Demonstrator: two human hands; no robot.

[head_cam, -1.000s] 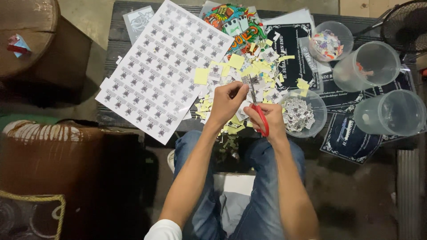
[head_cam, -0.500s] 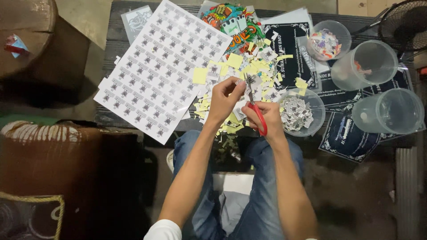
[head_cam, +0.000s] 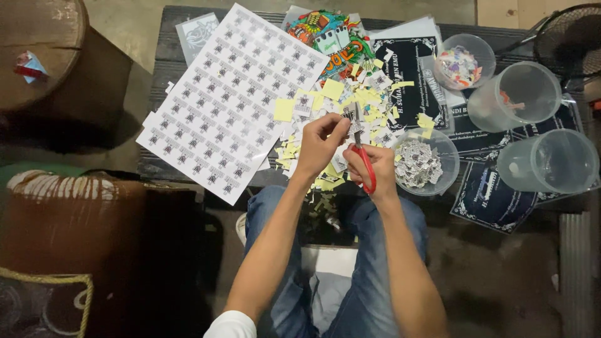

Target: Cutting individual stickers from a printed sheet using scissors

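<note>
The right hand (head_cam: 370, 168) grips red scissors (head_cam: 365, 164), blades pointing away from the body. The left hand (head_cam: 321, 145), just beside it, pinches a small sticker piece (head_cam: 350, 116) at the blade tips, the nearer hand to it. Yellow scraps (head_cam: 350, 100) litter the tabletop (head_cam: 164, 59) beyond. A bowl (head_cam: 448, 150) of cut stickers sits right of the hands, a printed sheet (head_cam: 228, 100) to their left.

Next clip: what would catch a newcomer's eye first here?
Centre frame, the right hand works red-handled scissors on a small printed paper piece pinched by the left hand, above a heap of yellow and white paper scraps. To the left, a large white sheet of gridded printed labels covers the dark wooden table. At right sit clear plastic cups, one holding cut labels.
</note>
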